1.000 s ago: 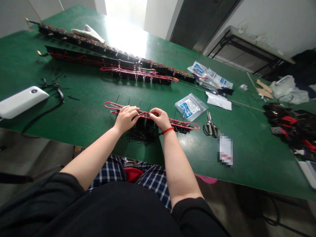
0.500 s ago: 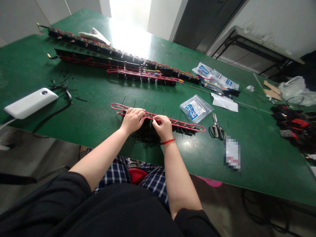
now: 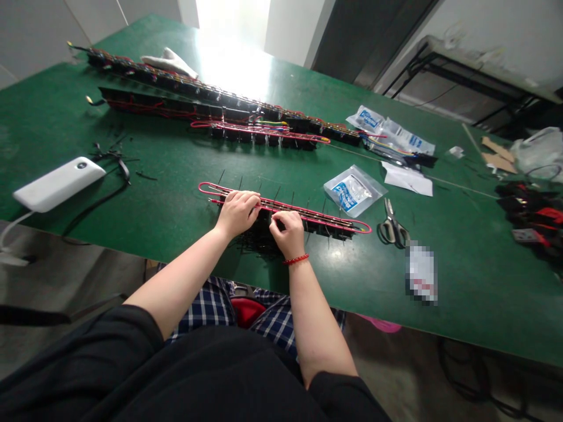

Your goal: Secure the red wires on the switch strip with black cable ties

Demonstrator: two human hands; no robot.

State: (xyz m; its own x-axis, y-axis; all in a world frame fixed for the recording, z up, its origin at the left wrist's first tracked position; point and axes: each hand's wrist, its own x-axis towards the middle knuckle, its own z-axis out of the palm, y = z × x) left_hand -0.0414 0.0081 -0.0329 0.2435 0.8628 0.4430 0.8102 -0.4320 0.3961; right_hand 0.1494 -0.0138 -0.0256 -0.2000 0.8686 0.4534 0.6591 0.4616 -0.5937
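A long strip of black parts bound with red wires (image 3: 325, 218) lies near the front edge of the green table (image 3: 167, 193). My left hand (image 3: 237, 212) rests curled on the strip left of its middle, fingers closed over the red wires. My right hand (image 3: 288, 230), with a red bead bracelet at the wrist, sits just to the right, fingers pinched at the strip's near side above a heap of black cable ties (image 3: 257, 241). What the pinch holds is too small to name.
Three longer wired strips (image 3: 246, 132) lie across the far side. A white power bank (image 3: 57, 183) with a black cable is at the left. Scissors (image 3: 393, 225), clear plastic bags (image 3: 354, 190), white paper (image 3: 407, 177) and black and red parts (image 3: 530, 217) lie to the right.
My right hand has slid from on top of the red wires down to the strip's near side. My left hand has stayed on the strip. The view shifted slightly.
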